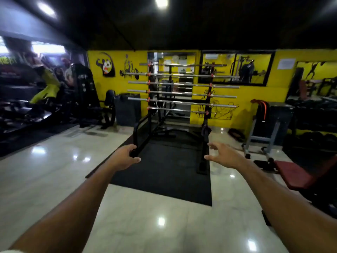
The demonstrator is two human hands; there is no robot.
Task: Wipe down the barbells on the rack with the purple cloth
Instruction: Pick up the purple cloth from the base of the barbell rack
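Both hands, left hand (125,157) and right hand (223,155), reach forward empty with loosely spread fingers toward the black steel rack (149,106), which holds six chrome barbells (182,84) stacked horizontally.

yellow wall (255,99), glossy pale floor (54,170), black mat (164,170), ceiling lights (161,1).

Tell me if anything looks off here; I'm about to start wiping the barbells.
The purple cloth is nowhere in view: both the left hand and the right hand are empty, fingers loosely spread. The barbells lie level on the rack. Nothing looks spilled or damaged.
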